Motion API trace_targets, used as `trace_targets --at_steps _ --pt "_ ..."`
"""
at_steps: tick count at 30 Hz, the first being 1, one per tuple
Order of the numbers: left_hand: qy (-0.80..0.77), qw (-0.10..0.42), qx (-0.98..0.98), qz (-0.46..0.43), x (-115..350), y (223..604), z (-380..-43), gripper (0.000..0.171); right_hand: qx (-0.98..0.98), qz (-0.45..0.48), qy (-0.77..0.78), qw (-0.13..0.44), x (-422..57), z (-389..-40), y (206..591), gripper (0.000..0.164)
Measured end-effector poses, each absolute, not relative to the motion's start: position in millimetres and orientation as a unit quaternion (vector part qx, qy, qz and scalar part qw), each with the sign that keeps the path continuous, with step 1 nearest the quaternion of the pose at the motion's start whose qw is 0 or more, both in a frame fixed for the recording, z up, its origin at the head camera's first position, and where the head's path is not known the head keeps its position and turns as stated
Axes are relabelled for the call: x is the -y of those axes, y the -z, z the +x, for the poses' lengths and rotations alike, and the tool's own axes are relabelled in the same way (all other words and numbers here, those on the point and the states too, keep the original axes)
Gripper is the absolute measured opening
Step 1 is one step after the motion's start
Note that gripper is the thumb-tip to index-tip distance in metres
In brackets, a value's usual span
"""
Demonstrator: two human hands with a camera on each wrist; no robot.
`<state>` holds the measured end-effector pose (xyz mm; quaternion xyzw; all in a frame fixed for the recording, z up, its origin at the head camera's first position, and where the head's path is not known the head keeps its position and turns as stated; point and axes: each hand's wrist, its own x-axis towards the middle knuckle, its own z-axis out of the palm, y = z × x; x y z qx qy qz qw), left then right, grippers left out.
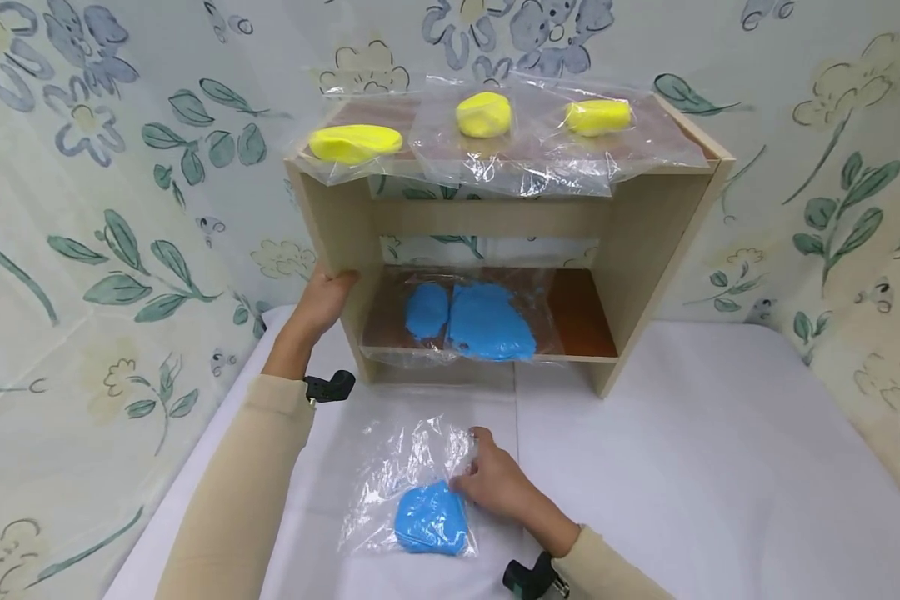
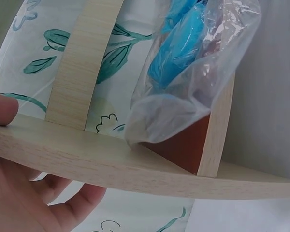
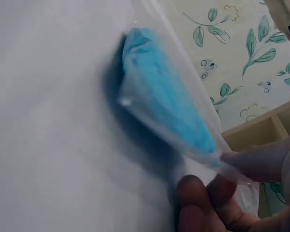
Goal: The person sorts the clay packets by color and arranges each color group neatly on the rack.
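Observation:
My left hand (image 1: 324,300) grips the left side panel of a small wooden shelf (image 1: 663,217). In the left wrist view its thumb (image 2: 2,108) lies on one face of the panel, with the fingers around the other. In front of the shelf, my right hand (image 1: 498,479) pinches the right edge of a clear plastic bag (image 1: 375,492) holding a flat blue lump (image 1: 431,518), which looks like modelling clay. The right wrist view shows that blue lump (image 3: 164,92) through the plastic, tilted above the white cloth, with thumb and fingers at the bag's edge.
Bagged blue lumps (image 1: 491,321) lie on the lower shelf board. Along the top board sit yellow lumps in clear bags: a long one (image 1: 356,143), a round one (image 1: 483,115) and a short roll (image 1: 598,117). A white cloth (image 1: 720,467) covers the table. Flower-patterned cloth (image 1: 120,250) hangs behind.

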<state>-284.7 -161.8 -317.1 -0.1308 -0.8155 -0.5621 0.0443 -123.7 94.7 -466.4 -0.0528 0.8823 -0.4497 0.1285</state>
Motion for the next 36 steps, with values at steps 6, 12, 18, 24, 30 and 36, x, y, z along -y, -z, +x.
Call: trace_targets --at_steps 6,12,18,24,30,36 --pt "0.568 0.041 0.811 -0.135 156.8 297.2 -266.6 0.058 -0.864 -0.046 0.486 0.125 -111.9 -133.1 464.2 0.078" --pt "0.558 0.048 0.816 -0.140 153.6 291.2 -260.8 0.059 -0.825 -0.103 0.529 0.173 -134.8 -134.0 466.4 0.067" --pt "0.562 0.048 0.814 -0.141 155.5 293.9 -262.5 0.060 -0.835 -0.160 0.476 0.227 -142.8 -135.2 464.9 0.040" --pt "0.564 0.045 0.812 -0.144 156.1 294.0 -263.0 0.059 -0.839 -0.159 0.468 0.228 -143.2 -135.2 463.4 0.039" --pt "0.565 0.047 0.811 -0.145 154.9 293.4 -266.6 0.059 -0.840 -0.156 0.468 0.227 -144.6 -137.2 461.5 0.039" --pt "0.558 0.041 0.818 -0.134 159.1 306.0 -276.5 0.060 -0.836 -0.155 0.472 0.232 -150.9 -135.0 460.7 0.037"
